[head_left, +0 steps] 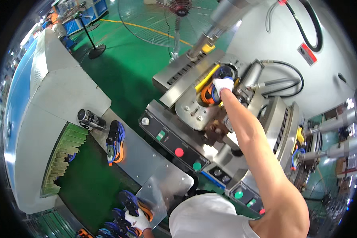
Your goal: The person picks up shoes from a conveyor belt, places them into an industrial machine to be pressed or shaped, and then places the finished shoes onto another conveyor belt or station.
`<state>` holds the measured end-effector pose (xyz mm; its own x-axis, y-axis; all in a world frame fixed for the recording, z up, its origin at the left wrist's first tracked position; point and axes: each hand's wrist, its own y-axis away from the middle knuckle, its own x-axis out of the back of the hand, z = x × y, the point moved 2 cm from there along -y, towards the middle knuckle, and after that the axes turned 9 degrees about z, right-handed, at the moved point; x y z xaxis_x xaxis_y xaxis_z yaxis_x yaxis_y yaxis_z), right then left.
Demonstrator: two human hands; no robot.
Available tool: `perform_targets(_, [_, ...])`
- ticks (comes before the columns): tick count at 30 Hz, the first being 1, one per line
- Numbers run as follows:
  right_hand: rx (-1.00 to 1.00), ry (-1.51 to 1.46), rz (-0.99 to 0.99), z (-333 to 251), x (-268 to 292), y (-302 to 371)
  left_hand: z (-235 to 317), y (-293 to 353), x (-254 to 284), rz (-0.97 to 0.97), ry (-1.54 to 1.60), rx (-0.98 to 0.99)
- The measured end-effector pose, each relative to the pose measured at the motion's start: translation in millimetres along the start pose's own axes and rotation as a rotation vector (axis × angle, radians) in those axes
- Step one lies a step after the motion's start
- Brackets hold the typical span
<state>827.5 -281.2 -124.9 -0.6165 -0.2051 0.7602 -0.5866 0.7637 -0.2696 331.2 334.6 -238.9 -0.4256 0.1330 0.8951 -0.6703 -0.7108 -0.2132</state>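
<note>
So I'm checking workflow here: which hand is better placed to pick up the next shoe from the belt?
Left, probably. The left hand already rests on a blue-orange shoe at the belt end, while the right hand is stretched out on the shoe in the press.

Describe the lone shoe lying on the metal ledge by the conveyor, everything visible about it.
The shoe is a sports shoe, dark blue and black with an orange sole and wavy bright lines along its side. It looks like knit fabric over a foam sole. It lies on the grey metal ledge at the edge of the green conveyor belt, lengthwise along that edge. A black and silver cylinder sits just beyond it. No hand touches it.
</note>
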Motion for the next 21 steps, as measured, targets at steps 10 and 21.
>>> perform_targets(10, [-0.090,0.174,-0.039,-65,-11,23,-18,9,-11,0.027,0.097,0.222])
perform_targets(21, [0.226,-0.242,-0.242,-1,65,27,5,-28,-6,-0.048,0.214,0.043])
